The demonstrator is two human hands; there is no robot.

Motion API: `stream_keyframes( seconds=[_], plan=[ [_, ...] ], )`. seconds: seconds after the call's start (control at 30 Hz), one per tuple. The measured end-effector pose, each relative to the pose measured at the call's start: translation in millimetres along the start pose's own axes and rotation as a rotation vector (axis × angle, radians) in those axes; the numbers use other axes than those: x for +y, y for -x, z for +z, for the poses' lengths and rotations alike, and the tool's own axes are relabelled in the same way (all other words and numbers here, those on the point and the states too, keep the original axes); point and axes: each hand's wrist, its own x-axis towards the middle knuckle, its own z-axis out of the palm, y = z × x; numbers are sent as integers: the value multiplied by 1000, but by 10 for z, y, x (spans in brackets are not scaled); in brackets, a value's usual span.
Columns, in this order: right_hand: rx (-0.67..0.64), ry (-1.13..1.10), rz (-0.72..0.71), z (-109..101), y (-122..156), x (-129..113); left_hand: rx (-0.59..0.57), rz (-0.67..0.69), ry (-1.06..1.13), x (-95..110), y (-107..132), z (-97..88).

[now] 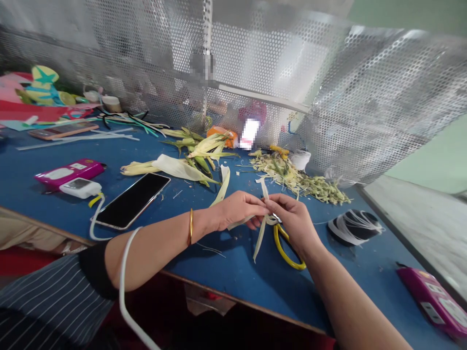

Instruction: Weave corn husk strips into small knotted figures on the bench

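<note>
My left hand and my right hand meet over the blue table, both pinched on a pale corn-husk strip that hangs down between them. A gold bangle sits on my left wrist. Yellow-handled scissors lie on the table just under my right hand. A pile of whole corn husks lies behind my hands, and a heap of shredded husk scraps spreads to the back right.
A black phone with a white cable lies at left beside a white power bank and a pink device. A spool of white thread sits right. Another pink device lies near the right edge. A perforated metal screen walls the back.
</note>
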Motion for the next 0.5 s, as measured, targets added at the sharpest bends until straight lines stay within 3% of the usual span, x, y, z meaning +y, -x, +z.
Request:
stream_keyframes(
  seconds=[0.17, 0.5],
  plan=[
    [26, -164, 67, 79, 25, 14, 11, -40, -20, -40, -5, 43],
    [148, -52, -27, 139, 77, 88, -58, -75, -32, -59, -7, 19]
  ],
)
